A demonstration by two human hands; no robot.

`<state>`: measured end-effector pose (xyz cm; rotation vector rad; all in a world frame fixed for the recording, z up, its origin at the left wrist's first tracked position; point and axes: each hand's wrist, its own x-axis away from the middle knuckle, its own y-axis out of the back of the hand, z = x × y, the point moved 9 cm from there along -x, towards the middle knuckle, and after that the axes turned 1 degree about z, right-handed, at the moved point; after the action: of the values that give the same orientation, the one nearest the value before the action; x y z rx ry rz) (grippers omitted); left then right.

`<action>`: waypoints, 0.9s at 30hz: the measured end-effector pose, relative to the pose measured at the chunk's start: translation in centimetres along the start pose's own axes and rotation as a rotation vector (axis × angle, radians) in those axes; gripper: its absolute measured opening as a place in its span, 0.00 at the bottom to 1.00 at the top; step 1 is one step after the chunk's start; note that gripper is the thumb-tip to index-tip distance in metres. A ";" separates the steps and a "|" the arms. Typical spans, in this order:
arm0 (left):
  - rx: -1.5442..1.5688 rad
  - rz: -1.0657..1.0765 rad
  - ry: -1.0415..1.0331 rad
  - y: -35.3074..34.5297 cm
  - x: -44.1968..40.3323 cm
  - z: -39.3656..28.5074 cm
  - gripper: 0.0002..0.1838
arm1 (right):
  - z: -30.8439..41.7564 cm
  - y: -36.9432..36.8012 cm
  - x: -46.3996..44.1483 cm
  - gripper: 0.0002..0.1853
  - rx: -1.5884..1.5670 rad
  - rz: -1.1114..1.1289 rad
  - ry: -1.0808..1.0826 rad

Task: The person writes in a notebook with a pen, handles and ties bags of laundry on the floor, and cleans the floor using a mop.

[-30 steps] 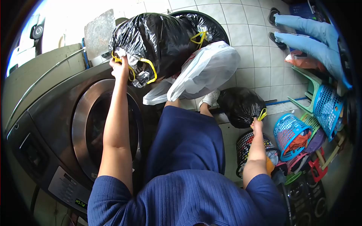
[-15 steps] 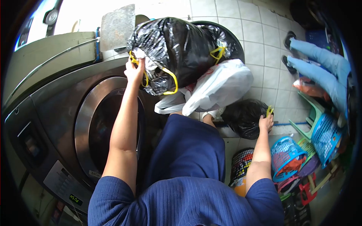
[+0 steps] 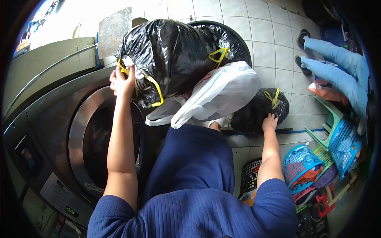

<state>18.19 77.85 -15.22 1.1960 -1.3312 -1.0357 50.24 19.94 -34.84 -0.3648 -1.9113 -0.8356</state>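
My left hand [image 3: 123, 81] is at the gathered end of a large black garbage bag [image 3: 170, 51] with yellow drawstrings, its thumb and a finger closed on the bag's neck. The large bag lies over a dark round bin [image 3: 244, 45]. My right hand [image 3: 270, 122] rests against the near side of a smaller black bag [image 3: 250, 113], its fingers bent on the plastic; the yellow tie [image 3: 273, 99] stands up beyond the fingers. Between the two black bags is a white plastic bag [image 3: 222, 91], its handles toward me.
A front-loading washing machine [image 3: 39, 115] stands at the left. Blue baskets [image 3: 303, 164] of clothes and a green stool [image 3: 331, 119] are at the right. A person in light blue jeans [image 3: 337, 69] is at the upper right, on the tiled floor [image 3: 260, 51].
My right hand has let go of the small bag's yellow tie and moved onto its side. That bag has tipped away from me. My left hand keeps its place at the large bag's neck.
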 end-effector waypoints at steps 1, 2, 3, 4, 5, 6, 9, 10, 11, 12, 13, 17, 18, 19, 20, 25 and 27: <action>0.093 -0.105 -0.139 3.3 2.3 -2.5 0.33 | 0.5 0.1 0.5 0.14 0.173 -0.088 0.041; 0.147 -0.210 -0.317 5.6 3.8 -4.3 0.32 | 1.3 -0.2 1.2 0.15 0.344 -0.175 0.081; 0.215 -0.274 -0.507 8.5 6.5 -7.1 0.29 | 1.5 -1.5 1.8 0.15 0.336 -0.163 0.083; 0.398 -0.344 -0.625 11.2 9.6 -9.6 0.25 | 1.8 -3.7 2.3 0.15 0.353 -0.092 0.114; 0.495 -0.364 -0.714 13.4 13.4 -12.6 0.22 | 2.1 -5.7 2.9 0.16 0.376 -0.023 0.144; 0.536 -0.399 -0.886 14.4 17.0 -14.8 0.21 | 2.4 -7.8 3.6 0.17 0.334 0.023 0.168; 0.800 0.176 -1.343 11.3 29.6 -21.0 0.21 | 3.2 -13.6 7.4 0.19 0.185 0.222 0.176; 0.934 0.534 -1.358 8.9 33.5 -23.0 0.15 | 3.2 -16.5 8.1 0.22 0.102 0.231 0.193; 0.994 0.806 -1.292 5.6 37.5 -24.1 0.14 | 3.2 -19.1 8.6 0.25 0.017 0.240 0.213; 0.928 1.035 -1.282 0.8 41.7 -24.2 0.14 | 3.0 -18.2 9.7 0.28 -0.252 0.171 0.164; 0.842 1.136 -1.269 -4.5 45.1 -23.9 0.16 | 2.7 -17.0 10.6 0.31 -0.523 0.095 0.116; 0.298 1.303 -1.075 -25.6 55.2 -21.4 0.32 | 1.1 -22.4 7.5 0.35 -0.257 0.179 0.065; 0.200 1.388 -1.021 -28.1 57.4 -20.7 0.34 | 1.7 -21.9 7.3 0.33 -0.222 0.307 0.156; 0.108 1.473 -0.962 -30.0 59.3 -19.6 0.35 | 1.9 -21.7 8.0 0.32 -0.183 0.437 0.243; 0.048 1.361 -0.995 -30.2 60.4 -19.2 0.39 | 1.4 -17.8 8.8 0.22 -0.260 0.021 0.249; 0.003 1.268 -1.062 -32.3 63.2 -19.0 0.43 | -3.1 -13.6 8.8 0.11 -0.661 0.728 0.376; -0.042 1.250 -1.130 -32.3 63.4 -18.8 0.44 | -1.9 -1.7 5.4 0.09 -0.809 0.097 0.598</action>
<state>41.48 11.34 -36.32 -0.5290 -2.3526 -0.6928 47.92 16.82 -30.24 -0.5978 -0.9413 -1.4449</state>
